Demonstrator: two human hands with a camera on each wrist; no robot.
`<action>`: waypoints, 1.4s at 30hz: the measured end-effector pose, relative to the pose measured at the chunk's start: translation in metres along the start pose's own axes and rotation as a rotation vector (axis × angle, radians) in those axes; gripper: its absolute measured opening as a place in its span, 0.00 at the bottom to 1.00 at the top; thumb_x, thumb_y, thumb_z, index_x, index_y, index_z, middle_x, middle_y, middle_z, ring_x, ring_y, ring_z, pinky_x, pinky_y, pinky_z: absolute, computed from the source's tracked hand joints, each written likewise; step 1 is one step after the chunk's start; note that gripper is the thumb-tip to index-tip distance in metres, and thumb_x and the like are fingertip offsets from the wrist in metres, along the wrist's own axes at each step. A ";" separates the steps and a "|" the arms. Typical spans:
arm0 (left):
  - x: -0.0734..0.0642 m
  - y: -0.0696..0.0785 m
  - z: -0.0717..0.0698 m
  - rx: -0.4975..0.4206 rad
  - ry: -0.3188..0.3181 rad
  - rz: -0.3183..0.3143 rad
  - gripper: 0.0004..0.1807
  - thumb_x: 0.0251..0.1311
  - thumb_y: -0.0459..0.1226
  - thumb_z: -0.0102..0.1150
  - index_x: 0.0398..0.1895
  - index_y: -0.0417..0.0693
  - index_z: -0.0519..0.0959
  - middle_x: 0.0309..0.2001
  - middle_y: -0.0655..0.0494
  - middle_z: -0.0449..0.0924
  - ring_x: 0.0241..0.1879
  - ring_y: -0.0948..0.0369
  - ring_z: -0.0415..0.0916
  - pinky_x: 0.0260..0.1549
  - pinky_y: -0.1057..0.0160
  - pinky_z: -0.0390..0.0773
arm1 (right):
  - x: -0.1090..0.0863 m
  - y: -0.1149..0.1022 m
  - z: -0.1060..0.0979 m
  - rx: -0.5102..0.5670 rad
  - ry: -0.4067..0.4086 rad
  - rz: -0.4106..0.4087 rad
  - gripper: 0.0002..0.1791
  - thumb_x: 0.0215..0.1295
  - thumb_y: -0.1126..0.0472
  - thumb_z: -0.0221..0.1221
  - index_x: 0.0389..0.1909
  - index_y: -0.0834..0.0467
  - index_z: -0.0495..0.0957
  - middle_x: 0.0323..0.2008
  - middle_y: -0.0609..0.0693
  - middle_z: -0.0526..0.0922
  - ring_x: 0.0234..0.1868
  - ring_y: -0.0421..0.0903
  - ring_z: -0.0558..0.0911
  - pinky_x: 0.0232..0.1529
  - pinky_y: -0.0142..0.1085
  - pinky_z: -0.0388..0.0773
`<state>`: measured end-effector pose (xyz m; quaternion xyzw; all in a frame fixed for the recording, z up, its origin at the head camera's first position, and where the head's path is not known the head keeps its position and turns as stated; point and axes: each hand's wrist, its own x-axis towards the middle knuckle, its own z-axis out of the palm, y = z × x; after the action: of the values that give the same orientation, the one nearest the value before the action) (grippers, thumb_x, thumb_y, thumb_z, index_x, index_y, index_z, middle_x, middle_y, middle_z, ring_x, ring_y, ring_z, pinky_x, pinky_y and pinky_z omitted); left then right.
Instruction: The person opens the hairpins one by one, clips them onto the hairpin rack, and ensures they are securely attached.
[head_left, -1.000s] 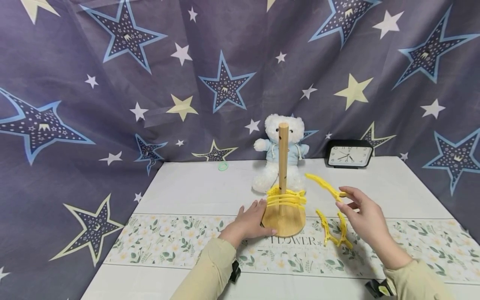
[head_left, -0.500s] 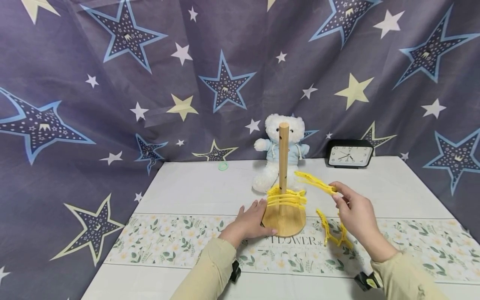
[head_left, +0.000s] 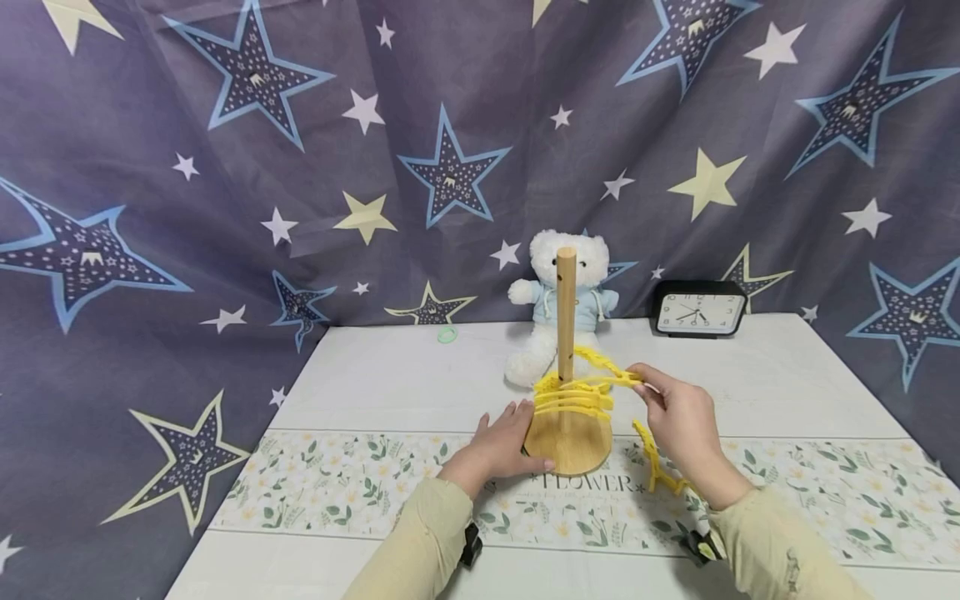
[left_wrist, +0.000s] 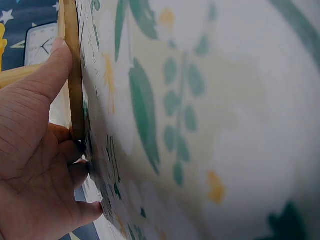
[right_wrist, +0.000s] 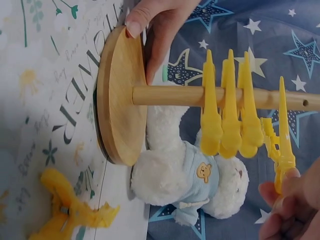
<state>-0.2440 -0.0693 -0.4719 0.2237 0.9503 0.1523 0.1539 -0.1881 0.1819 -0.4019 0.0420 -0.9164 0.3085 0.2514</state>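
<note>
A wooden stand [head_left: 567,442] has a round base and an upright post. Around the base's left rim my left hand [head_left: 495,442] rests, thumb at the front and fingers farther back, holding it. Several yellow hair clips [head_left: 573,402] are clamped low on the post, one above another. With thumb and fingers my right hand [head_left: 678,421] pinches another yellow hair clip [right_wrist: 284,145] by its handle end. Its long arms reach across the post above the stacked clips; I cannot tell whether they touch the wood. One more yellow hair clip [head_left: 651,458] lies on the table, right of the base.
Behind the post sits a white teddy bear [head_left: 536,358] in a light blue top. A black-framed clock [head_left: 699,310] stands at the back right, and a small green ring [head_left: 447,334] lies at the back left. A flowered runner [head_left: 337,479] crosses the white table.
My right hand has moved left, carrying the pinched hair clip from the right of the stand to the post. The left hand and the stand have stayed in place.
</note>
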 end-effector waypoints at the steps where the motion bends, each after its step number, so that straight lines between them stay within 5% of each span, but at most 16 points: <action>1: -0.001 0.000 0.000 0.002 0.005 0.005 0.58 0.54 0.65 0.61 0.78 0.45 0.46 0.77 0.50 0.46 0.76 0.52 0.42 0.70 0.41 0.40 | 0.000 -0.001 0.002 -0.003 0.000 -0.014 0.13 0.66 0.68 0.61 0.49 0.58 0.84 0.23 0.52 0.84 0.14 0.41 0.65 0.18 0.34 0.61; 11: -0.004 0.001 0.001 0.000 0.004 0.006 0.58 0.54 0.65 0.60 0.78 0.44 0.45 0.77 0.50 0.46 0.76 0.52 0.42 0.70 0.41 0.40 | 0.005 -0.011 0.018 -0.023 0.017 -0.131 0.13 0.63 0.69 0.62 0.48 0.60 0.85 0.34 0.56 0.88 0.24 0.50 0.82 0.30 0.49 0.79; 20: -0.001 0.004 -0.001 0.015 0.000 -0.008 0.58 0.54 0.65 0.61 0.78 0.44 0.47 0.77 0.50 0.48 0.75 0.52 0.44 0.70 0.41 0.44 | 0.008 -0.017 0.024 -0.012 -0.012 -0.162 0.14 0.62 0.70 0.63 0.48 0.59 0.84 0.40 0.57 0.87 0.32 0.56 0.85 0.35 0.52 0.80; 27: -0.003 0.006 -0.004 0.016 -0.009 -0.011 0.58 0.54 0.64 0.61 0.78 0.44 0.47 0.77 0.50 0.47 0.75 0.52 0.44 0.70 0.41 0.42 | 0.005 -0.012 0.017 0.038 -0.074 -0.178 0.22 0.66 0.69 0.60 0.61 0.61 0.75 0.51 0.60 0.82 0.27 0.48 0.80 0.29 0.44 0.77; 30: -0.003 0.006 -0.005 0.008 -0.012 -0.012 0.58 0.54 0.64 0.61 0.78 0.44 0.46 0.77 0.50 0.47 0.75 0.52 0.43 0.70 0.41 0.42 | 0.002 -0.008 0.011 0.064 -0.099 -0.157 0.26 0.68 0.65 0.60 0.66 0.60 0.71 0.47 0.58 0.83 0.25 0.43 0.75 0.24 0.37 0.72; 34: -0.003 0.005 -0.005 0.002 -0.017 -0.012 0.57 0.55 0.64 0.61 0.78 0.45 0.46 0.77 0.51 0.46 0.76 0.53 0.43 0.71 0.42 0.41 | -0.003 -0.001 0.003 0.089 -0.103 -0.119 0.26 0.69 0.61 0.60 0.67 0.59 0.70 0.39 0.56 0.83 0.26 0.42 0.76 0.21 0.35 0.71; 42: -0.003 0.004 -0.004 0.008 -0.013 -0.013 0.57 0.55 0.64 0.60 0.78 0.45 0.46 0.77 0.51 0.46 0.76 0.53 0.43 0.71 0.42 0.41 | -0.015 0.017 -0.010 0.056 -0.100 -0.086 0.22 0.68 0.61 0.60 0.62 0.59 0.75 0.43 0.57 0.84 0.23 0.42 0.76 0.22 0.34 0.73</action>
<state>-0.2415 -0.0680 -0.4662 0.2191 0.9513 0.1462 0.1603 -0.1742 0.2001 -0.4118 0.1037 -0.9163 0.3202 0.2169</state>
